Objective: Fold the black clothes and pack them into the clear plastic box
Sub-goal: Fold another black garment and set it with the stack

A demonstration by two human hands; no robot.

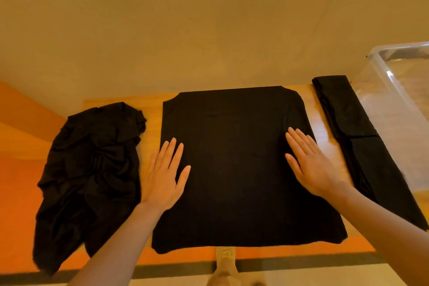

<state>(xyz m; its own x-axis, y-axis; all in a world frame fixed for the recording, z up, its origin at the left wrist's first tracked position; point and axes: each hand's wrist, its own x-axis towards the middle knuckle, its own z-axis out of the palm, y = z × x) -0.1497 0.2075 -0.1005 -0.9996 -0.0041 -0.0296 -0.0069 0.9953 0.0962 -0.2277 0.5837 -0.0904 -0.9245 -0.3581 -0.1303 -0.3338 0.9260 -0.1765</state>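
Note:
A black garment lies flat in the middle of the wooden table, its sides folded in to a neat rectangle. My left hand rests flat on its left edge, fingers straight. My right hand lies flat on its right edge, fingers straight too. A crumpled heap of black clothes sits at the left of the table. At the right lies a folded black garment, long and narrow. The clear plastic box stands at the far right, partly out of frame.
The table's front edge runs along the bottom, with a bare foot on the floor below it. A plain beige wall rises behind the table. An orange surface shows to the left.

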